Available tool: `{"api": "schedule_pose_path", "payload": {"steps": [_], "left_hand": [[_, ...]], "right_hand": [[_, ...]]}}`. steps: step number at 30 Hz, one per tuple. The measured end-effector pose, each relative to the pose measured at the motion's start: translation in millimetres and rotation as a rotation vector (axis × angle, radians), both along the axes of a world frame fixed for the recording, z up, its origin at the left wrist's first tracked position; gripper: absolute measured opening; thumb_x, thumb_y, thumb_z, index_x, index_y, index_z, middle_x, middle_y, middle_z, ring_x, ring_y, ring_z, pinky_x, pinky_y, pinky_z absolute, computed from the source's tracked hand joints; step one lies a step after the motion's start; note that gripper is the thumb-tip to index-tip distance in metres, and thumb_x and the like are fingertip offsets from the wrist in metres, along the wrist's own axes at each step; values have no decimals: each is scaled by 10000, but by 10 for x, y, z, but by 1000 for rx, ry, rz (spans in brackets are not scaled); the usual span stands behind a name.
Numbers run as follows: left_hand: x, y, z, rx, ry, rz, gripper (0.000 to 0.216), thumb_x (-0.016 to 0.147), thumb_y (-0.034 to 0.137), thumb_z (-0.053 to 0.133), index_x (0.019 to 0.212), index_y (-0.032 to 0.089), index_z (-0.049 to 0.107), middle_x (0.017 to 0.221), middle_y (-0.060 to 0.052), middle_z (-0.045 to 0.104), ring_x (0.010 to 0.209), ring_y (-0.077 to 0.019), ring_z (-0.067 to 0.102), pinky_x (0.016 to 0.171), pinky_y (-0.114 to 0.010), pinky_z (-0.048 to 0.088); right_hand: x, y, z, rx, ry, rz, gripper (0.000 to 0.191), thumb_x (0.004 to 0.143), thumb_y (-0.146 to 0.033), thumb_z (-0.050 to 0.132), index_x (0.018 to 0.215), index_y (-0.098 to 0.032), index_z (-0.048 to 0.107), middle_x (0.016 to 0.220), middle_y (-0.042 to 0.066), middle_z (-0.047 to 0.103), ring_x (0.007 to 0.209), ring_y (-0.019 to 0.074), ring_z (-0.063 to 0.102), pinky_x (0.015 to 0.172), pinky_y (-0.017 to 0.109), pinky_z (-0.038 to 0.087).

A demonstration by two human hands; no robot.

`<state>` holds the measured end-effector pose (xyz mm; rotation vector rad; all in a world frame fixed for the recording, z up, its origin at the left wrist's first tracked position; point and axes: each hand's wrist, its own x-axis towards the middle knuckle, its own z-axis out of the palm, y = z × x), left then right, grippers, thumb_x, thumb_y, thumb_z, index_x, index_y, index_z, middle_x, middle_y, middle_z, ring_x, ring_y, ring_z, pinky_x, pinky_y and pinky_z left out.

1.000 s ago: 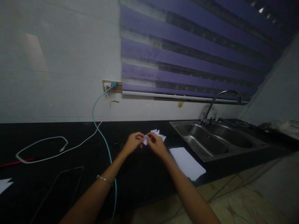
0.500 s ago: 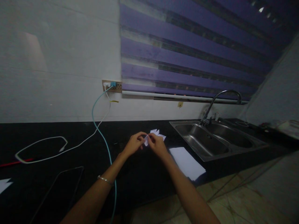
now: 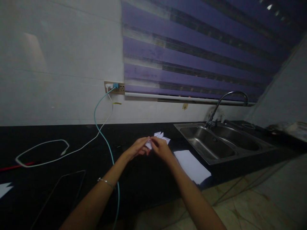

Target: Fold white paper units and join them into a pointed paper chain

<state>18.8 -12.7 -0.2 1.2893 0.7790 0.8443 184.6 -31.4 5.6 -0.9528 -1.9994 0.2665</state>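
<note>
To the left of the sink [image 3: 206,148], over the dark tabletop [image 3: 144,188], two bare hands meet around a small folded paper [image 3: 148,144]. The paper lies between the fingertips of both hands, at the inner side of each, and is partly covered by them. The left hand [image 3: 139,147], the one farther from the sink, has its thumb and fingers closed on the paper, with the lower fingers curled beneath. The right hand [image 3: 160,147], the one nearer the sink, pinches the same paper between thumb and finger. The exact folds are too small to make out.

Between the right hand and the back left corner of the sink, a few folded paper pieces [image 3: 163,136] lie on the tabletop, partly hidden by that hand. Just beside the sink's left edge, toward the person, is a stack of white sheets [image 3: 192,167], with the right forearm next to it. A curved tap [image 3: 217,108] rises at the back of the sink.

Well to the left of the sink, a blue-green cable [image 3: 110,148] runs down from a wall socket [image 3: 122,88] and passes by the left forearm, which wears a bracelet [image 3: 105,182]. A white cable [image 3: 82,148] loops farther from the sink, near a dark slab [image 3: 63,191]. Farthest left of the sink are a red strip [image 3: 16,166] and some white paper [image 3: 4,189]. Above the sink hangs a purple striped blind [image 3: 192,51].
</note>
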Motion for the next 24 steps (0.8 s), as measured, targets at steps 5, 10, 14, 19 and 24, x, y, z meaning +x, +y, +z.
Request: {"api": "schedule_pose_path", "payload": {"steps": [5,10,14,19,24], "left_hand": [[-55,-3,47,29,-76,28,426,741,457,656,1041,176,548,659,33,520,422,-23,444,390,-125,229],[-83,-1,71,37,-119,41,419,710,372,685,1048,169,544,721,10,544,494,-47,485,410,-136,280],[-86,13,39,93,-112,-9,457,720,368,667,1107,179,516,686,24,539,440,-38,435,387,-142,253],[-79,75,-19,152,-77,14,537,691,365,706,1147,195,479,669,37,538,406,-30,425,379,-137,258],[-74,86,-46,197,17,-7,450,734,437,659,1064,167,514,604,40,525,396,-51,444,366,-141,255]], "right_hand": [[5,-18,7,-79,75,6,212,876,-267,484,1061,-192,557,790,26,595,689,152,537,662,264,407],[8,111,-99,-315,298,65,196,905,-341,419,1013,-204,507,696,-16,560,593,123,520,543,218,400],[13,184,-147,-463,298,135,345,899,-465,417,744,-175,523,569,-26,512,500,102,476,477,200,357],[21,173,-133,-521,321,230,351,866,-468,487,701,-162,538,546,-28,519,465,86,456,462,193,338],[29,167,-123,-501,352,197,316,843,-447,522,720,-159,561,526,-35,516,444,83,448,452,191,332]]}}
